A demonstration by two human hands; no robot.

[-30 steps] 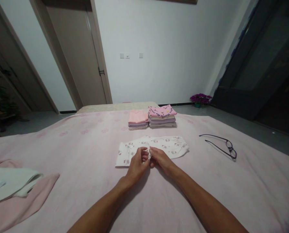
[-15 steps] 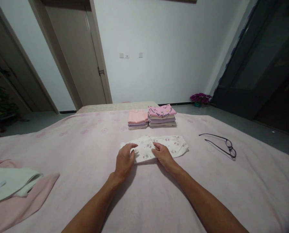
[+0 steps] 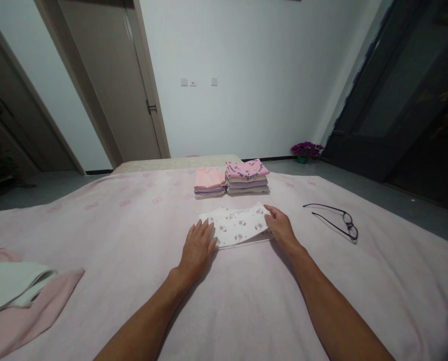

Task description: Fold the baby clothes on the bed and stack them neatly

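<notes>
A small white garment with a pink print (image 3: 237,226) lies folded into a compact rectangle on the pink bed cover (image 3: 134,240). My left hand (image 3: 197,246) rests flat beside its left edge, fingers stretched out and touching the cloth. At the garment's right edge is my right hand (image 3: 281,227), fingers extended along the fabric. Neither hand lifts anything.
Two stacks of folded clothes, pink and lilac (image 3: 209,182) and pink-topped (image 3: 246,176), sit beyond the garment. Black glasses (image 3: 334,221) lie at the right. Unfolded pale green and pink clothes (image 3: 17,296) lie at the near left. Doors and a flower pot (image 3: 305,151) stand behind.
The white garment was spread wide and pinched at its middle; it has since been folded over into a narrower rectangle. Both hands moved apart to its sides and flattened.
</notes>
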